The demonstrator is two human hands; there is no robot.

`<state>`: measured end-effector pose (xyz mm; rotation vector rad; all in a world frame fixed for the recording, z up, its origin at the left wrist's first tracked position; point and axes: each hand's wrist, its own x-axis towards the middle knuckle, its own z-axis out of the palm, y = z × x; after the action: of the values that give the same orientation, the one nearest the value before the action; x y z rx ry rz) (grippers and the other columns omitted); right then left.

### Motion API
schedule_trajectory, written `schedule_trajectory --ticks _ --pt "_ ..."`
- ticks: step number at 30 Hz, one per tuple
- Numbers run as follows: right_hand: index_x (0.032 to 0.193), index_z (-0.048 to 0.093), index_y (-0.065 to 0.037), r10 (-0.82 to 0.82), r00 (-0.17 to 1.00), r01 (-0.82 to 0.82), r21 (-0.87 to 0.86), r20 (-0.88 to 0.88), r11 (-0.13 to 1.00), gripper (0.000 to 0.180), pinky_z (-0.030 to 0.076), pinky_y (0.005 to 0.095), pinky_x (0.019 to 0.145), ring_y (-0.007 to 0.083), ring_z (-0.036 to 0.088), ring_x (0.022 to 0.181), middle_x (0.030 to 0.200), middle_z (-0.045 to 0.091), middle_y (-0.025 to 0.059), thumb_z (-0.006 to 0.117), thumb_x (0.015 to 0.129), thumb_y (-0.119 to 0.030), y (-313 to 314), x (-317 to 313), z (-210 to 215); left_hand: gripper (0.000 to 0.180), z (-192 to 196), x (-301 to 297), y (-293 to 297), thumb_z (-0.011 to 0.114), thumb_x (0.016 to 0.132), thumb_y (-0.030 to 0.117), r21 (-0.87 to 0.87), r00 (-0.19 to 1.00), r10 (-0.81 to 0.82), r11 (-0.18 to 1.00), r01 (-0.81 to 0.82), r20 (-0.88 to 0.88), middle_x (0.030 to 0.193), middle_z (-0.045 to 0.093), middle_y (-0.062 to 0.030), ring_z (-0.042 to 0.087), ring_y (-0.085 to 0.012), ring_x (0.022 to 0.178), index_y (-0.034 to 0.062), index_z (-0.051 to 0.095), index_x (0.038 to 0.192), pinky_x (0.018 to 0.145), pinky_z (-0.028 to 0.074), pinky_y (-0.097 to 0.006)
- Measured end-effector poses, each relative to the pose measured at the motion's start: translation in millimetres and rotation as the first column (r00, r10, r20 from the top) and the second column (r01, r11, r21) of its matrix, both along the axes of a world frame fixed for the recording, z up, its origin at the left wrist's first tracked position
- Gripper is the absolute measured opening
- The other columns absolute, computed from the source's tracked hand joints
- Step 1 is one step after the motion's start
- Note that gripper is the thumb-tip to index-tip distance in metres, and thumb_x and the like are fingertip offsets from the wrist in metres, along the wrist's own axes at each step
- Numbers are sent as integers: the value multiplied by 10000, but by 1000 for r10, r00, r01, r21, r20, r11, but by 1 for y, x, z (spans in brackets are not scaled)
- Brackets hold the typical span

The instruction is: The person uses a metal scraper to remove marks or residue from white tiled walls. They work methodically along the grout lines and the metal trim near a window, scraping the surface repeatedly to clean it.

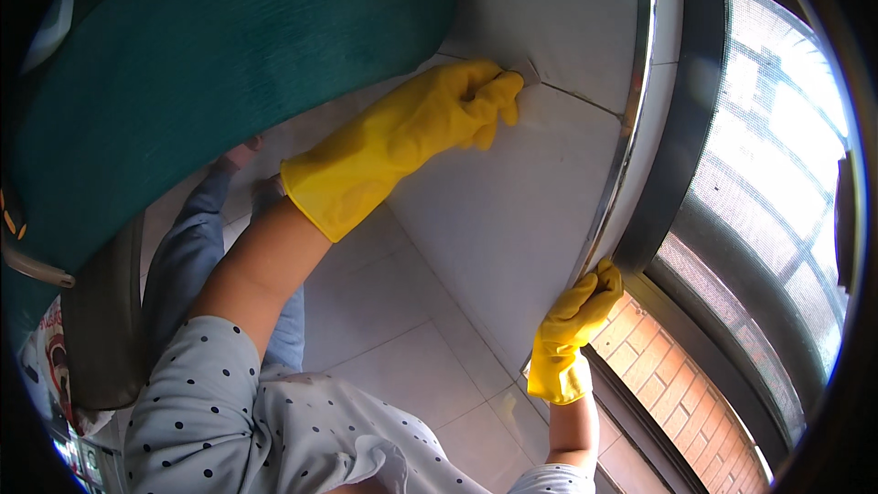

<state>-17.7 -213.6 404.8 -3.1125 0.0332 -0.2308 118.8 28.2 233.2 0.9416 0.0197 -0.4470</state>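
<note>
Both my hands wear yellow rubber gloves. My left hand (489,105) reaches forward, its fingers closed on a small flat grey piece (529,72) that looks like a scraper blade. The piece meets the light grey tiled wall (521,192) at a dark joint line (581,98) between two tiles. Lower right, my right hand (576,325) has its fingers bent around the wall's edge, just below the end of the shiny metal trim (631,142). The gloved fingers hide part of that edge.
A large dark green panel (229,46) curves over the upper left, with a dark chair-like part (101,311) below it. Pale floor tiles (393,329) lie beneath me. At right stands a dark-framed mesh screen (768,119), above brick-patterned paving (668,357).
</note>
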Motion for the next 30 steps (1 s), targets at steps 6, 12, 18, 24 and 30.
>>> schedule_trajectory --ticks 6,12,18,24,30 --pt "1061 495 30 43 991 -45 12 123 999 235 383 347 822 216 433 834 949 466 105 475 1009 -199 6 4 -7 464 -5 11 3 556 974 533 -34 999 -45 998 44 -22 631 564 -8 504 -93 590 96 693 895 584 425 -260" --pt "1034 492 24 20 997 -23 29 79 999 240 380 351 802 216 430 821 938 460 108 476 1006 -213 1 4 -6 467 -1 13 0 560 961 543 14 997 -65 998 66 -32 624 562 -13 521 -96 597 104 701 885 597 435 -256" --pt "1022 491 21 32 996 -33 7 87 999 244 377 354 799 219 420 804 918 452 107 474 1005 -222 3 4 -6 458 -3 14 -4 560 963 525 8 997 22 1000 -21 -80 633 575 -20 530 -100 593 102 698 854 588 431 -259" --pt "1070 499 36 7 997 -9 20 83 1000 266 392 352 830 222 439 838 951 465 115 475 1007 -221 3 2 -5 460 8 11 -1 560 975 517 41 997 6 999 -3 -71 614 577 -26 528 -103 577 97 687 837 579 430 -257" --pt "1103 497 51 5 998 -5 1 70 1000 290 406 342 841 234 467 877 999 488 128 480 1009 -223 0 0 -5 427 -5 9 -14 579 974 493 12 988 92 996 -91 -122 602 572 -27 543 -100 571 102 686 840 564 432 -259"
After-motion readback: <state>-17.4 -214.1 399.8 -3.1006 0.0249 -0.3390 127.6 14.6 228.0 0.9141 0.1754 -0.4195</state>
